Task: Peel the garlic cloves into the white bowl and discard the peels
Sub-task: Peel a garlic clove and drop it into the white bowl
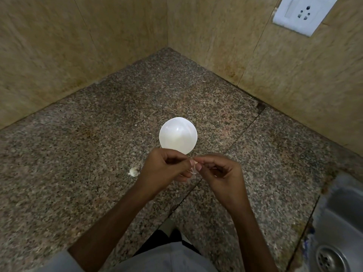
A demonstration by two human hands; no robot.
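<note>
Speckled granite countertop (78,154) fills a kitchen corner, backed by two beige tiled walls (59,46) that meet at the top centre of the frame. A white socket plate (300,12) is fixed to the wall at upper right, and a steel sink (337,222) with its drain (332,259) shows at lower right.

At centre frame a person's two bare hands meet just below a white bowl (177,135) that sits on the counter. Glare washes out the bowl's inside, so its contents cannot be made out. The left hand (167,167), fingers curled, pinches a small garlic clove (193,167) between thumb and fingertips. The right hand (224,173), also curled, pinches the same clove from the other side. Thin wisps of pale skin (193,173) hang from the clove beneath the fingertips. The clove is held above the counter, near the lower rim of the bowl.

A second clove (134,171), unpeeled, lies on the granite just left of the left hand. A grey garment (167,260) shows at the bottom edge.
</note>
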